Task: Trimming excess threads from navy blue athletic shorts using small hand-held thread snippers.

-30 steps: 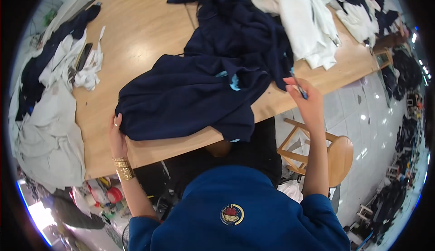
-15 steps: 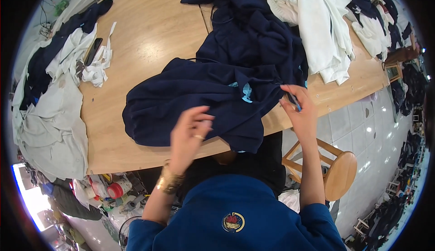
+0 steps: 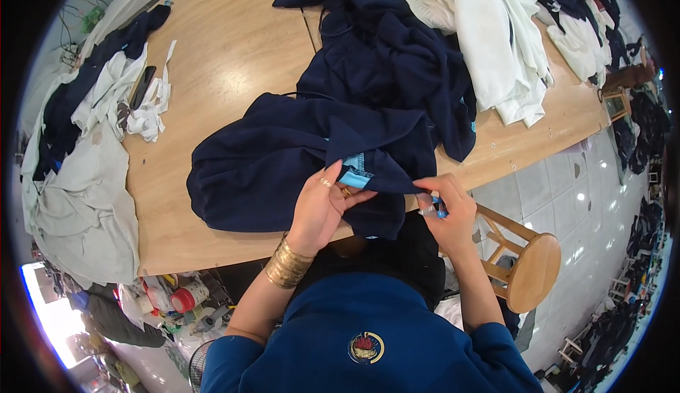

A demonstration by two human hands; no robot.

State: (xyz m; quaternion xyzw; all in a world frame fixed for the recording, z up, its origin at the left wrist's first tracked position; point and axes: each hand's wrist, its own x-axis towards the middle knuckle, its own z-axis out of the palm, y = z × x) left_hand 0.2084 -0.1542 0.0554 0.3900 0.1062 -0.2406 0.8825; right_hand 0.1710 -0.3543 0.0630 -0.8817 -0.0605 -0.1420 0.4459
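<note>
Two hands work at the near edge of a wide, light wooden desk (image 3: pixel 234 53) that fills the upper and middle frame. Across its centre lies a dark navy fabric garment (image 3: pixel 283 159), spread with its long axis running left to right, its bulk toward the left and its folded near edge hanging slightly over the desk edge at lower centre. Behind it, toward the top centre, sits a heap of more navy clothing (image 3: pixel 382 53), and at the upper right a pile of white garments (image 3: pixel 496 31). Along the left rim lie pale grey and white cloths (image 3: pixel 78 180) mixed with another dark piece. At the lower right, on the tiled floor, stands a round wooden stool (image 3: pixel 531 272).

The left hand (image 3: pixel 322 205), with a broad gold cuff bracelet (image 3: pixel 287 264) at the wrist, has its grip closed in a pinch on the garment's edge, thumb and fingers folding back the navy cloth so that a small light blue label (image 3: pixel 354 177) shows just above the fingertips. The right hand (image 3: pixel 446 212), just beside it at centre right, has its grip closed around a small blue-tipped tool (image 3: pixel 437 209), too small to identify, and touches the same navy edge.
</note>
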